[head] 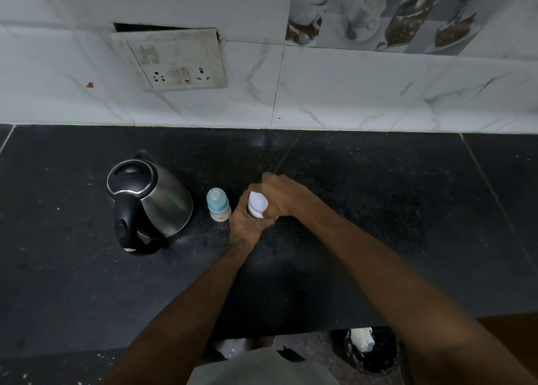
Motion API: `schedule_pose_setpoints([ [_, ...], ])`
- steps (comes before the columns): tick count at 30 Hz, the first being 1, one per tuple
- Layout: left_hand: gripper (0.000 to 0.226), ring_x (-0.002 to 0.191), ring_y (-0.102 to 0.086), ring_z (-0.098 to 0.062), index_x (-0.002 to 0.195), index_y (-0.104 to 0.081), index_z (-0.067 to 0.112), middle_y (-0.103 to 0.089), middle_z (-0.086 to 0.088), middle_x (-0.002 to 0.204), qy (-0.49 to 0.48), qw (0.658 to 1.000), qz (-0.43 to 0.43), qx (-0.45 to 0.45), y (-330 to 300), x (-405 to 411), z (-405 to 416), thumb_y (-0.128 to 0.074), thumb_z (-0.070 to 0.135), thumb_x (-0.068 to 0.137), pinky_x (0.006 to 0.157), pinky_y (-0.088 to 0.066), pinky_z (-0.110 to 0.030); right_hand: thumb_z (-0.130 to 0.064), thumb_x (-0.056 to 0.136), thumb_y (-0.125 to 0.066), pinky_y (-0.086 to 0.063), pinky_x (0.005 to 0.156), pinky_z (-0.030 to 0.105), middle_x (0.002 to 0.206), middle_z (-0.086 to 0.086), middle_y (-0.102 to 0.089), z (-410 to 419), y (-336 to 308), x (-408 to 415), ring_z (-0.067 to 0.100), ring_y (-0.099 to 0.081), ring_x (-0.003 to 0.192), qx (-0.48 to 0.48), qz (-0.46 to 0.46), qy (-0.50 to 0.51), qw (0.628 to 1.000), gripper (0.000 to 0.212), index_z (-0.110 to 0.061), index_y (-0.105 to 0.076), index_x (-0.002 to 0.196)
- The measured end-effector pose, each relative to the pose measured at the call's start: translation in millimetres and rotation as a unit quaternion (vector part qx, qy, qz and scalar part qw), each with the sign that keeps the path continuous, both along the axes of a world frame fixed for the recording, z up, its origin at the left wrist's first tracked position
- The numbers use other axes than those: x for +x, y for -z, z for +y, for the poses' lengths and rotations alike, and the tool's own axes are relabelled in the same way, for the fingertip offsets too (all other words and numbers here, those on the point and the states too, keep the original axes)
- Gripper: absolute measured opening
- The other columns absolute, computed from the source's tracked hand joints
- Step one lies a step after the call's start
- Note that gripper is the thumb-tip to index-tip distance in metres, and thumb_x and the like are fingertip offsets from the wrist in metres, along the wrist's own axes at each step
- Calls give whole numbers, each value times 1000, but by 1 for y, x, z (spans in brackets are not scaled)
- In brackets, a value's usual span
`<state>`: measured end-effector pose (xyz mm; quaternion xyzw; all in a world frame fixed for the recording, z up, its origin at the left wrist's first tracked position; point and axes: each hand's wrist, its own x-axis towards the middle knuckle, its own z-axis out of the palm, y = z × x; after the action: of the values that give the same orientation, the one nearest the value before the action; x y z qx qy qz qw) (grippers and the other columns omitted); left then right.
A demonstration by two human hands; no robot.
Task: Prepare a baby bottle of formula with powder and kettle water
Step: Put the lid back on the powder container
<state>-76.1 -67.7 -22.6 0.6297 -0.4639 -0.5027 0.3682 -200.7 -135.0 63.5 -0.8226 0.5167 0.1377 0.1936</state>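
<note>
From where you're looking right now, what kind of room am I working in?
Most likely a home kitchen: a dark stone counter against a tiled wall with cup-print tiles, a wall socket panel, and an electric kettle beside a baby bottle.

A grimy socket plate hangs on the tiled wall.
</note>
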Motion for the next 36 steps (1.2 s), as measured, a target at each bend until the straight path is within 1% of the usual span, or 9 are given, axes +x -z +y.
schedule_pose_setpoints([
  [5,85,122,-66,-19,143,-58,17,-70,-4,132,1,1000,-11,0,9,-2,-2,-97,12,68,108,-54,-46,-49,87,-76,-54,85,42,130,13,-50,-12,5,-10,32,-60,107,12,-3,-85,996,72,-27,-47,149],
  [8,85,121,-66,-20,146,-56,15,-71,-5,131,10,1000,-9,-23,10,0,-1,-95,10,70,106,-55,-45,-59,96,-61,-53,91,46,147,18,-42,-15,9,-17,36,-58,113,-21,41,-171,984,80,-26,-29,162],
  [10,83,116,-68,-15,144,-58,21,-73,0,124,21,999,7,-39,11,2,0,-94,8,70,100,-58,-42,-62,101,-49,-54,85,45,150,21,-40,-15,11,-23,37,-60,109,-56,78,-230,968,79,-21,-23,164],
  [16,83,110,-69,-7,142,-59,27,-74,7,117,15,999,4,-40,12,1,-3,-98,23,69,97,-59,-33,-61,99,-53,-51,63,41,118,25,-61,-18,22,-23,39,-67,81,-123,89,-291,944,71,-12,-47,150],
  [19,87,111,-69,-8,143,-57,27,-74,7,118,17,999,-13,-41,13,1,-3,-99,29,67,97,-59,-33,-63,97,-54,-52,62,41,109,23,-64,-16,33,-25,39,-67,79,-144,79,-259,952,71,-13,-49,148],
  [25,81,101,-73,-12,139,-60,29,-77,5,107,22,999,-7,-27,13,2,-2,-97,21,68,87,-62,-32,-60,98,-54,-55,78,45,123,28,-61,0,39,-14,43,-68,93,-136,73,-155,976,75,-13,-42,155],
  [28,78,100,-74,-16,139,-61,22,-78,0,106,14,1000,2,-25,13,0,-1,-94,11,70,85,-60,-25,-60,98,-53,-53,82,45,128,28,-59,9,39,-10,43,-66,99,-141,67,-101,983,73,-16,-41,156],
  [31,75,96,-75,-16,139,-61,23,-78,0,104,9,1000,5,-17,10,-2,0,-92,7,72,83,-60,-24,-61,99,-52,-52,83,46,128,25,-59,13,39,-5,41,-66,102,-147,68,-73,984,71,-19,-41,155],
  [36,75,94,-72,-12,140,-60,18,-76,-3,107,12,1000,1,-23,5,-4,1,-90,0,74,76,-56,-15,-55,92,-66,-55,78,47,123,24,-63,16,42,-5,42,-68,96,-138,40,-37,989,68,-21,-53,149],
])
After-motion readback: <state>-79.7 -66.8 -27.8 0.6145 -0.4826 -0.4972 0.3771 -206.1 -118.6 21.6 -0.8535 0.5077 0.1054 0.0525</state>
